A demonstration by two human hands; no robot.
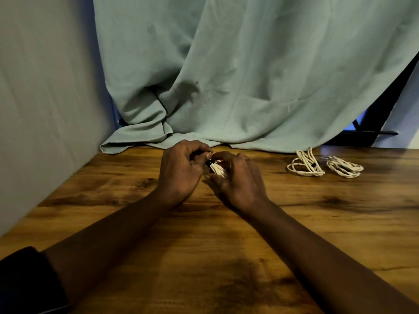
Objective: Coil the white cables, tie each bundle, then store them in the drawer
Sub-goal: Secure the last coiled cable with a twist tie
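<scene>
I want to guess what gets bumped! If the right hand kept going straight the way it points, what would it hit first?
Likely the left hand: the right hand points toward it, with only the bundle that both hold between them. Depth is hard to judge.

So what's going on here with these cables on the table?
A person is working on a white cable bundle over the middle of the wooden table. The right hand grips the bundle while the left hand pinches a black tie at its end. A coiled cable and a second coil lie side by side on the table to the right, by the green cloth. No drawer is in view.
</scene>
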